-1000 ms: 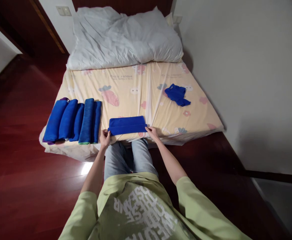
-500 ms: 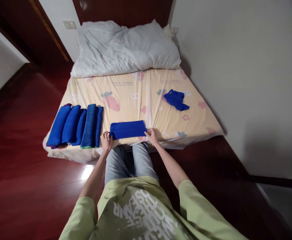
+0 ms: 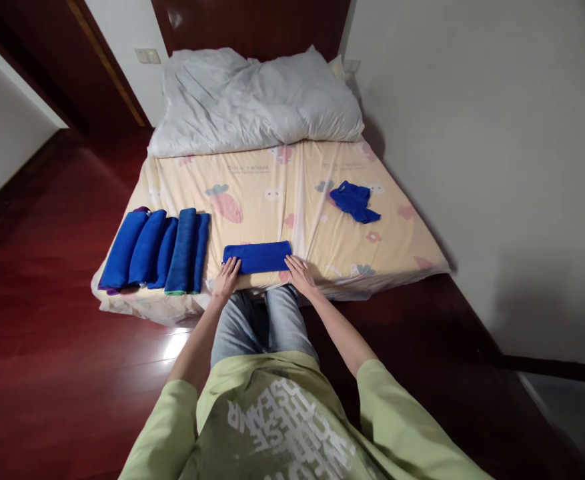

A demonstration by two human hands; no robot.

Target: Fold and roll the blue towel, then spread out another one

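A blue towel (image 3: 262,257), folded into a long flat strip, lies crosswise on the bed near its front edge. My left hand (image 3: 227,277) rests flat on the towel's left end with fingers stretched forward. On the right end, my right hand (image 3: 298,272) lies with its fingers extended over the towel's corner. Neither hand grips the cloth. Left of my left hand stands a row of several rolled or folded blue towels (image 3: 147,250), side by side. Farther off to the right is a crumpled blue cloth (image 3: 355,201).
The bed (image 3: 252,193) has a pale yellow patterned sheet. A bunched light grey quilt (image 3: 257,103) covers its head end, against a dark headboard (image 3: 252,27). A white wall (image 3: 472,167) runs along the right, and dark red floor (image 3: 62,320) shows on the left.
Both hands have gone from pinching the towel's near corners to lying flat on its ends. The left hand moved slightly right and inward. The view shifted a little.
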